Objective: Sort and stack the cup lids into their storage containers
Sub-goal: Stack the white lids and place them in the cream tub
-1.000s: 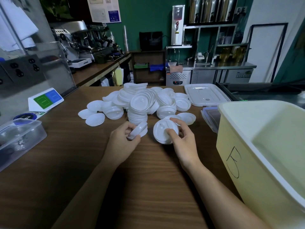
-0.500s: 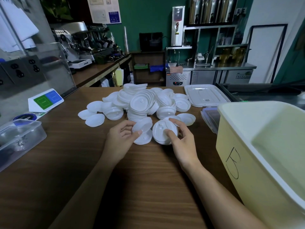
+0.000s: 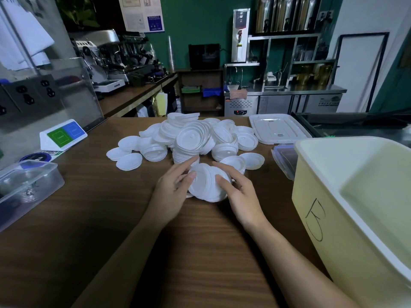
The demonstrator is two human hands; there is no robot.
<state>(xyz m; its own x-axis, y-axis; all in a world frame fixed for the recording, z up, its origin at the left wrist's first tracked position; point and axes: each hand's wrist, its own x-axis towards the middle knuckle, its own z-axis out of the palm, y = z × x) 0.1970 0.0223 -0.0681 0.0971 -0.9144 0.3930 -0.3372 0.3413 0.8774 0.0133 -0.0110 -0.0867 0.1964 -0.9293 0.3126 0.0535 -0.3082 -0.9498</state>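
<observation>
While left hand (image 3: 171, 192) and right hand (image 3: 242, 195) fingers (image 3: 191, 175) grasp stacked lids (image 3: 205, 185), loose lids (image 3: 191, 138) crowd behind.

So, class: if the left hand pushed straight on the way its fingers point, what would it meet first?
The left hand grips the lid stack right in front of it. Past that, it would probably hit the near edge of the lid pile, though depth is unclear.

both hands (image 3: 172, 192) (image 3: 241, 192) gripping small lid stack (image 3: 205, 185) over wood counter (image 3: 200, 252), big lid pile (image 3: 191, 138) behind, yellow bin (image 3: 333, 218) right
</observation>
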